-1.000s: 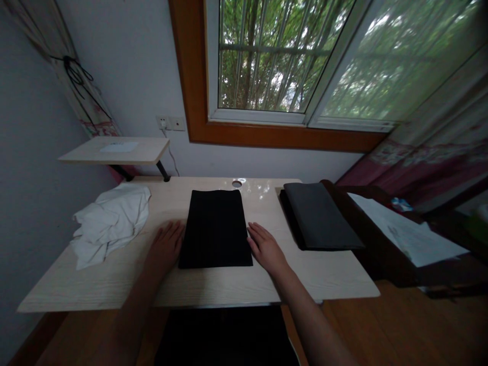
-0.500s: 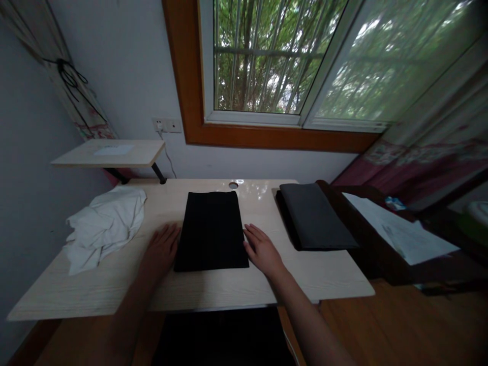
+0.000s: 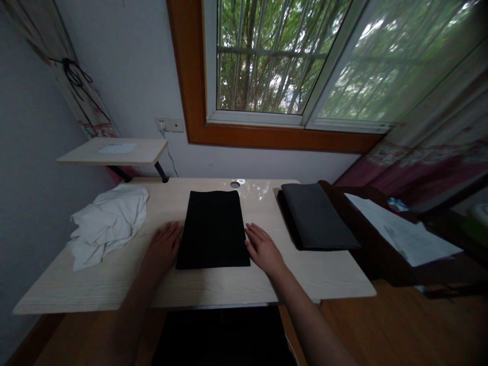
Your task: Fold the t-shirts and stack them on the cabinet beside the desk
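Observation:
A flat black rectangular sheet or folder (image 3: 214,231) lies on the pale wood desk (image 3: 221,290) in front of me; its exact kind does not show. My left hand (image 3: 163,246) rests flat at its left side, fingers stretched out and holding nothing. On the opposite side, my right hand (image 3: 264,248) lies with fingers extended, the tips close to the right edge. Whether the fingertips touch the black piece I cannot tell. Farther right sits a stack of dark grey folder-like covers (image 3: 316,216). A crumpled white cloth (image 3: 110,221) is to the left of my left hand.
A small raised shelf (image 3: 148,150) on black legs stands at the desk's back left, a paper on top. Near the back edge is a round cable hole (image 3: 235,185). Beyond the right side, a dark surface holds a white sheet (image 3: 400,231). A window (image 3: 282,61) is ahead.
The view has shifted very slightly, so everything appears a little to the right. Both hands stay at the sides of the black piece, which has not visibly moved on the desk.

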Available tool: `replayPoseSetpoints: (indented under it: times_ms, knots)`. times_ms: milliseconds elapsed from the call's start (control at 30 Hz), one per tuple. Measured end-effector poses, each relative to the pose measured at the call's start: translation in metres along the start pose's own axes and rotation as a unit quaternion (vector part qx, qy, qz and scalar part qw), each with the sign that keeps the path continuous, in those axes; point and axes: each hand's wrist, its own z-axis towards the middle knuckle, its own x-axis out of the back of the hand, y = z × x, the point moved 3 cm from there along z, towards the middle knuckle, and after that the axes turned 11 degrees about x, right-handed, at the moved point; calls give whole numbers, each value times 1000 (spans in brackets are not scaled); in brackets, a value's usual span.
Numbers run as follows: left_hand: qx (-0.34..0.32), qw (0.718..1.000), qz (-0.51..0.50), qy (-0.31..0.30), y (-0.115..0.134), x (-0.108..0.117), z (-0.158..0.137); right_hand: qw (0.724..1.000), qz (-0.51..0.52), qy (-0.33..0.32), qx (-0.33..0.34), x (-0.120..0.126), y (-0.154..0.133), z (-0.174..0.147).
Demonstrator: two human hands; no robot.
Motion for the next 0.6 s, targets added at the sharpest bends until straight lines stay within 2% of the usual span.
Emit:
replayPoseSetpoints:
  times_ms: [600]
  knots:
    - [7,1000,-24,-3,0,3,1,1000,5,1,-3,-1,1,0]
